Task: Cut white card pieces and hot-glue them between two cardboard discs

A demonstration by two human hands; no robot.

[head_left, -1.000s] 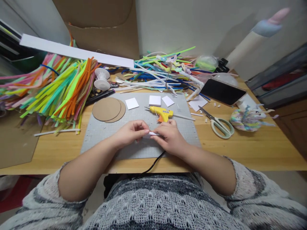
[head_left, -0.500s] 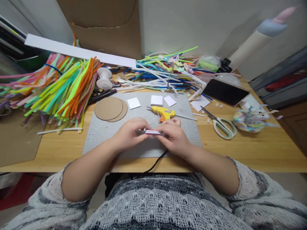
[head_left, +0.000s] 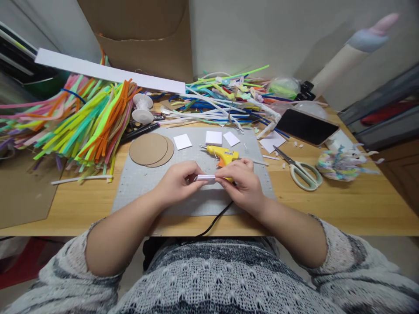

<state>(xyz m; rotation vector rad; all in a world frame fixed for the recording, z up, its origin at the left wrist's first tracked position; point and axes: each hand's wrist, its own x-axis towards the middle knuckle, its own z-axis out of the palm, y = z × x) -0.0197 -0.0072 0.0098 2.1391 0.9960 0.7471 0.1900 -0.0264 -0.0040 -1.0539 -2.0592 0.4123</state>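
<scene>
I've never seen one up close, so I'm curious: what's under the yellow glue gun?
The gray mat shows around the yellow glue gun, which appears to rest on it. The right hand hides part of the glue gun, and whatever lies directly beneath is covered.

A thin white piece is held edge-on between both hands.

My wooden desk bore a grey mat, with scissors at its three o'clock, pipe cleaners at ten.
</scene>
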